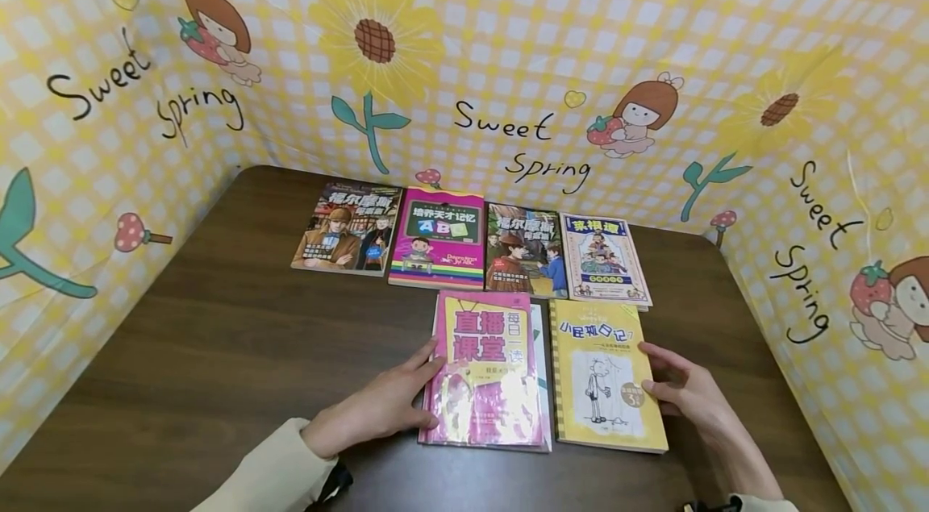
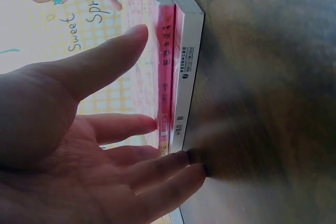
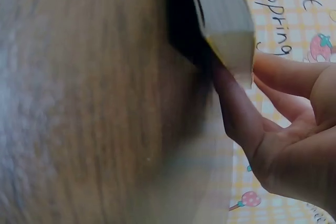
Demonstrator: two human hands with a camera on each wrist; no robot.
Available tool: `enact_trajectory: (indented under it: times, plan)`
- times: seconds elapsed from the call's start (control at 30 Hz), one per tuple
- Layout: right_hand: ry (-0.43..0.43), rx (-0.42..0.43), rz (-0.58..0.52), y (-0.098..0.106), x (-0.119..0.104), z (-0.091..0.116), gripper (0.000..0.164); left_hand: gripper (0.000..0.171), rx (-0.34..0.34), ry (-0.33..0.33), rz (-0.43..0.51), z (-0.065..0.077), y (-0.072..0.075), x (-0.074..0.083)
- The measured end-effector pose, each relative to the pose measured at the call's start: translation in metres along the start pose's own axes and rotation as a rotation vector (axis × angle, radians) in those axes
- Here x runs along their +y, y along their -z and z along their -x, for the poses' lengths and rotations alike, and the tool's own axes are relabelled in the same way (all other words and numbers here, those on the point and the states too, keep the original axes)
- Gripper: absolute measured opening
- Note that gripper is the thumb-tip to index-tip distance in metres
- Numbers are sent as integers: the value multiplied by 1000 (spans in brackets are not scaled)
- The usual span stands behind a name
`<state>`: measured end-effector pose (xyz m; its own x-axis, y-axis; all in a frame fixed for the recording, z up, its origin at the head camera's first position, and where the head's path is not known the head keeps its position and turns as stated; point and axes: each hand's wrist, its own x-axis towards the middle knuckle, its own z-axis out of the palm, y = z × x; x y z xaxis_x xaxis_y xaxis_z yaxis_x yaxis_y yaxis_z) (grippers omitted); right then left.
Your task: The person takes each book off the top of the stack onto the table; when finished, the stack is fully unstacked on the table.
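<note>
My left hand (image 1: 385,407) lies at the left side of a glossy pink book (image 1: 479,383), which rests on a white-spined book (image 2: 185,77). In the left wrist view its fingers are extended, with fingertips at the two spines. On the other side, my right hand (image 1: 693,399) pinches the right edge of a yellow comic-style book (image 1: 598,375). The right wrist view shows fingers on both faces at the corner of this book (image 3: 231,45), and a dark gap separates that edge from the table.
Behind, a row holds a detective-cover book (image 1: 344,230), a magenta ABC book (image 1: 435,238), a second detective-cover book (image 1: 526,250) and a white-and-blue book (image 1: 605,258). They lie on a dark wooden table (image 1: 218,335). Yellow checked cloth (image 1: 508,36) encloses the back and sides.
</note>
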<state>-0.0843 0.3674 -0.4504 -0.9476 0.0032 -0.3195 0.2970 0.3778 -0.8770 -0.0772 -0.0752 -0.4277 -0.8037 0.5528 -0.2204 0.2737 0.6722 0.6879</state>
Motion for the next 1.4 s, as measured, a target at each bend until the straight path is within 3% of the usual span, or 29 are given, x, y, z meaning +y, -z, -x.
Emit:
enact_trajectory:
  times: [0.17, 0.4, 0.53, 0.93, 1.07, 1.17, 1.27, 1.4]
  plan:
    - [24, 37, 106, -6, -6, -1, 62, 75, -4, 21, 3, -2, 1, 1]
    - [187, 65, 355, -13, -17, 0, 56, 75, 9, 40, 1, -4, 2, 3]
    - [214, 90, 457, -16, -18, 3, 54, 76, 8, 38, -3, -4, 0, 3]
    - [200, 186, 534, -24, -16, 7, 52, 75, 3, 45, -13, -3, -2, 2]
    - [259, 279, 603, -29, -24, 14, 51, 73, 1, 37, -6, -2, -3, 2]
    - [357, 321, 623, -39, -34, 18, 50, 73, 5, 53, -1, -2, -2, 3]
    - [463, 291, 595, -56, -42, 19, 50, 73, 13, 70, 0, -1, -1, 3]
    - [541, 167, 544, -81, -46, 18, 51, 73, 25, 79, 3, 0, -2, 3]
